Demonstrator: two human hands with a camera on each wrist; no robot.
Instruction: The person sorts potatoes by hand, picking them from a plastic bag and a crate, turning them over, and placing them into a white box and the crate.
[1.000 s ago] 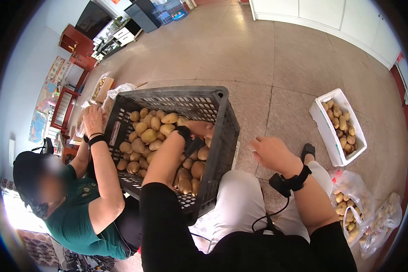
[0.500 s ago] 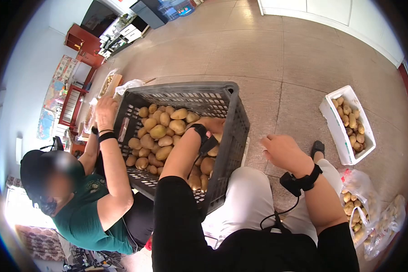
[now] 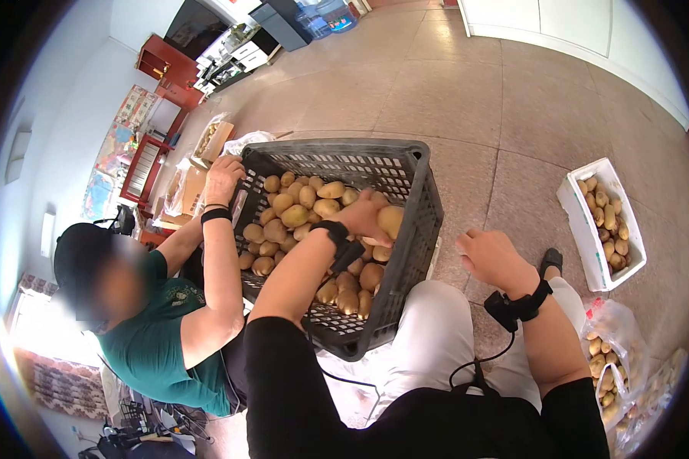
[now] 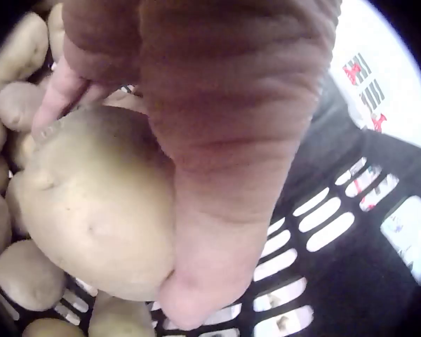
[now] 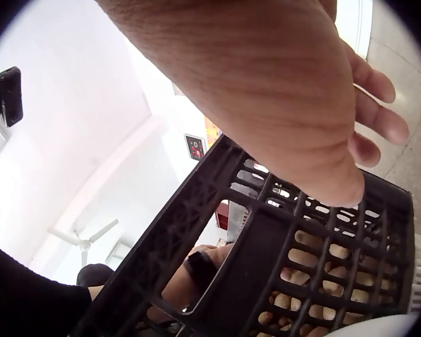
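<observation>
My left hand (image 3: 366,216) is down inside a black plastic crate (image 3: 427,222), at its right side. It grips a large, pale yellow potato (image 4: 98,203), thumb on one side and fingers on the other in the left wrist view. Many smaller potatoes (image 3: 295,216) lie around it on the slotted crate floor. Over my lap, to the right of the crate, my right hand (image 3: 497,262) hangs in the air with nothing in it. Its fingers are loosely bent, and in the right wrist view they overlap the crate's outer wall.
Another person in a green shirt (image 3: 153,344) sits at the left, a hand (image 3: 223,180) at the crate's far left corner. On the floor to the right stand a white foam box (image 3: 582,229) of potatoes and clear plastic bags (image 3: 616,344) with more. Small cartons (image 3: 216,141) stand behind the crate.
My left hand has lifted a little from low against the crate's right wall, and the large potato now shows in it. The whole scene has shifted right in view; my right hand keeps its pose.
</observation>
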